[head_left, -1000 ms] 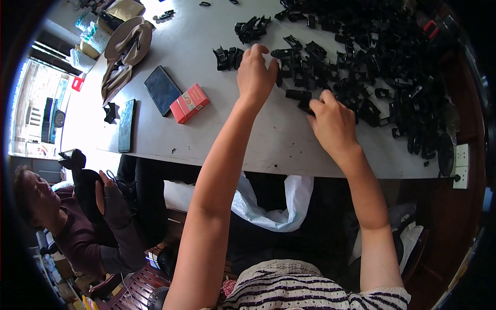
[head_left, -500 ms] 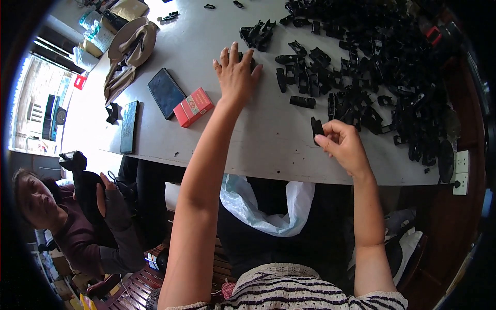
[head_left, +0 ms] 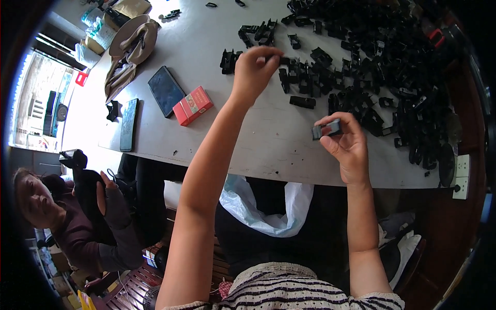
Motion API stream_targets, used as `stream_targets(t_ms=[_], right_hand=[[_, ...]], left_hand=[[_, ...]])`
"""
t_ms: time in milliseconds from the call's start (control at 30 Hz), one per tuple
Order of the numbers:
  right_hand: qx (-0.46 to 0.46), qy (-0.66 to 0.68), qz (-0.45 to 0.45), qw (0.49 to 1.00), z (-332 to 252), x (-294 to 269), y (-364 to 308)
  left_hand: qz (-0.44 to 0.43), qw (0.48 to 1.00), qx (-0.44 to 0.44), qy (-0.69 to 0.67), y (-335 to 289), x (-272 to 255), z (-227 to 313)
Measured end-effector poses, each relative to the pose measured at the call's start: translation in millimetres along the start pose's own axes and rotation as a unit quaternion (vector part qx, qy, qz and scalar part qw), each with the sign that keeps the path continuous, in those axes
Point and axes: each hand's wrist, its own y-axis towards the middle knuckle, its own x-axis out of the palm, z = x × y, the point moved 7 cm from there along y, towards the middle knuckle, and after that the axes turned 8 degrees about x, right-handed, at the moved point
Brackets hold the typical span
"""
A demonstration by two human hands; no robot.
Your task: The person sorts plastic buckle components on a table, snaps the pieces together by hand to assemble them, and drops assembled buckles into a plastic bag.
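Pinched a small grey-black plastic housing between right hand thumb and fingers, over the pale table. Curled left hand fingers beside scattered black plastic parts; couldn't tell any hold. Saw a red cardboard box with tiny print, an open white plastic bag with hidden contents.

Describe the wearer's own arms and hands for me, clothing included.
The left hand and right hand are ungloved, with no watch or bracelet visible. The cream top has dark stripes; its short sleeves end above the elbows.
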Motion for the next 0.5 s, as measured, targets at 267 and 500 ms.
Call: stream_targets(t_ms=[267, 500], right_hand=[[-0.256, -0.108, 0.058, 0.959, -50.6, 38.3, -0.7], [-0.184, -0.020, 0.037, 0.982, -44.9, 49.2, -8.8]], left_hand=[[0.003, 0.910, -0.084, -0.406, -103.6, -4.9, 73.9], [0.005, 0.893, -0.099, -0.439, -123.2, -9.6, 80.5]])
